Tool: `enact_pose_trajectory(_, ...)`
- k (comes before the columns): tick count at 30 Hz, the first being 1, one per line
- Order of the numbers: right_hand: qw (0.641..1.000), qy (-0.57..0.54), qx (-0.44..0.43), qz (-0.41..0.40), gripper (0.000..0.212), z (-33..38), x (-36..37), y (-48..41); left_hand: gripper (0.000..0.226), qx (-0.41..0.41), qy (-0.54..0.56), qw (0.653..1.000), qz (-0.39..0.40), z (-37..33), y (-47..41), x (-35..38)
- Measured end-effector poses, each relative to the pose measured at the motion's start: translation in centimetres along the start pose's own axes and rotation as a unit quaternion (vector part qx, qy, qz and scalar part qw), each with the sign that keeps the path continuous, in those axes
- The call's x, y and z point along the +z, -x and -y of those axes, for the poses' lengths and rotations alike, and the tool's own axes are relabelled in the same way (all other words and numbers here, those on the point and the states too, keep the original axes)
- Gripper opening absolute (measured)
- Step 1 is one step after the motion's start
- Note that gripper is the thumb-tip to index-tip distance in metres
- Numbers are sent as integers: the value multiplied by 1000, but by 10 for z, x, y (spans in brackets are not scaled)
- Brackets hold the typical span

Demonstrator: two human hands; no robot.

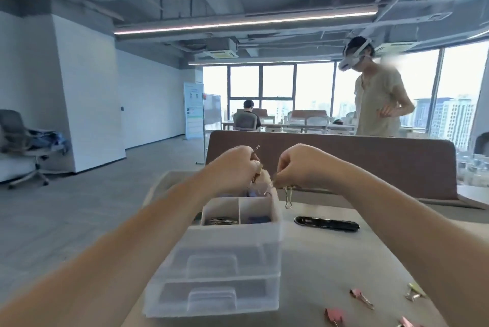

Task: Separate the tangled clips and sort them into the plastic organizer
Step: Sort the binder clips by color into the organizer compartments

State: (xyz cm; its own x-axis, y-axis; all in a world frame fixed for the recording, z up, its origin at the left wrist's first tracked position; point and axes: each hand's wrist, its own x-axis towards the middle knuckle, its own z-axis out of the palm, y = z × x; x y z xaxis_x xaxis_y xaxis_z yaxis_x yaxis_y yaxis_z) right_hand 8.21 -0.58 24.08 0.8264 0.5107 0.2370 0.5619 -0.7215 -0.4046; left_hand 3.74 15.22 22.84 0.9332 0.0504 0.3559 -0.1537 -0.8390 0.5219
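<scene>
One table [317,260] fills the lower frame. Clear organizer [225,260] sits bottom centre, with clips in its far compartments. Both hands are clenched above its far end, mid-frame: left hand [232,168] grips a gold clip [258,169], right hand [299,165] pinches a second clip [288,198] that hangs down. The two are possibly linked, too blurry to tell. Loose pink clips [361,297] lower right.

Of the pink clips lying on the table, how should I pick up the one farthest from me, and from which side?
Likely pinch the pink clip by its wire handles, which trail toward the near right while its wedge body points far left. Come in from the right with the right hand, once it lets go of the tangled clips.
</scene>
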Motion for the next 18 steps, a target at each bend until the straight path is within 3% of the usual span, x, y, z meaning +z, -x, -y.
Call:
enact_pose_trajectory(9,999,19,39,-29,22,22,20,-102,14,-94,9,994,45,69,-78,-21)
enact_pose_trajectory(14,998,32,53,-32,24,14,31,-127,17,-87,-36,991,98,94,-96,-10)
enact_pose_trajectory(18,997,39,61,-28,25,11,37,-138,19,-44,-157,981,104,100,-98,-6)
